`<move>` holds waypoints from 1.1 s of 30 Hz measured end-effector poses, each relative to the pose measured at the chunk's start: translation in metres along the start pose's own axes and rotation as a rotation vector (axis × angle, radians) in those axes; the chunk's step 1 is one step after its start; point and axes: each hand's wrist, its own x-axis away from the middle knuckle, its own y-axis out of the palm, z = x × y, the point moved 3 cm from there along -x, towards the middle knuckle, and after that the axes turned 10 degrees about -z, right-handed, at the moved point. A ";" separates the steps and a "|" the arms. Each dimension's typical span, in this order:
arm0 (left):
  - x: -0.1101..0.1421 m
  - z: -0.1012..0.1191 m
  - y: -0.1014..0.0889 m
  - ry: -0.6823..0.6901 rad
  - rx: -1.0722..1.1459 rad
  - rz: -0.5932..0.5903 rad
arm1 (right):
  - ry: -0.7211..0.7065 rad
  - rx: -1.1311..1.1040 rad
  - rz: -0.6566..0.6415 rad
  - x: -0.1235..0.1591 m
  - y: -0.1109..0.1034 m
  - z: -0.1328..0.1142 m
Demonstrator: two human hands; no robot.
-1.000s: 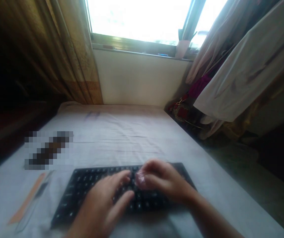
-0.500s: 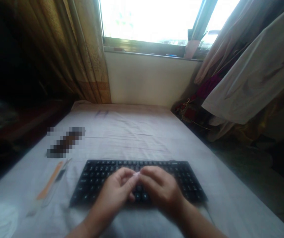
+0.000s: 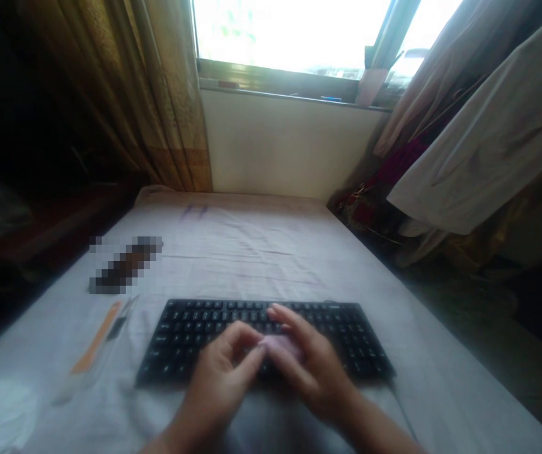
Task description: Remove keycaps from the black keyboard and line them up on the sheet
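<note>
**Markings inspection: no legible text found**

Keyboard (image 3: 247,313): pale legends stand on the dark keys in rows; blur and small size prevent reading any letter, number or symbol. A short pale mark (image 3: 334,307) sits on the casing near the upper right edge; whether brand name or indicator labels, cannot be determined.

Light sheet (image 3: 252,271): faint purple strokes (image 3: 194,212) appear toward the far end; whether lettering or pattern, cannot be established.

Dark object (image 3: 126,265) at left: surface pixelated, any inscription hidden.
</note>
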 end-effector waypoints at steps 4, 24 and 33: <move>0.006 0.003 -0.004 0.099 -0.205 0.000 | 0.172 -0.214 -0.152 0.000 0.006 0.006; 0.028 -0.041 -0.165 -0.110 -1.036 0.439 | 0.012 0.444 -0.168 -0.046 -0.016 0.049; 0.029 -0.065 -0.179 -0.187 -1.015 0.383 | 0.006 0.495 -0.237 -0.044 -0.015 0.054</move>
